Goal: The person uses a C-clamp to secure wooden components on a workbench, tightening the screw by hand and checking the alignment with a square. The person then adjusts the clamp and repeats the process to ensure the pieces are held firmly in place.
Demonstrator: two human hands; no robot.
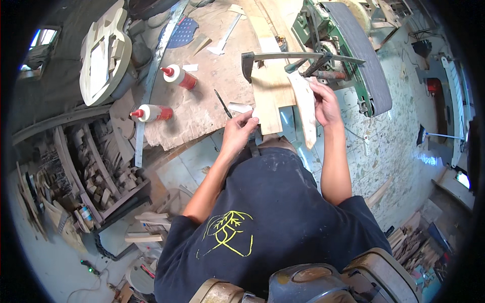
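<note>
My right hand (pixel 327 104) grips a long, pale, tapered piece of wood (pixel 304 108) by its right edge, with the narrow end pointing down toward me. My left hand (pixel 240 132) is closed, thumb and fingertips together beside the left edge of a flat wooden board (pixel 270 108). Whatever it may pinch is too small to make out. A curled whitish scrap (pixel 239 107) lies just beyond those fingers, and a dark pencil-like stick (pixel 223 103) rests left of it. Across the board runs a metal bar clamp (pixel 283 55), its handle close to the tapered piece's top.
Two red-and-white squeeze bottles (pixel 179 77) lie on the worn workbench (pixel 212 65), near a long metal straightedge (pixel 150 83). A guitar-shaped wooden body (pixel 107 55) stands at the far left. To the right is a green belt sander (pixel 353 55). A rack of wood offcuts (pixel 96 166) stands left.
</note>
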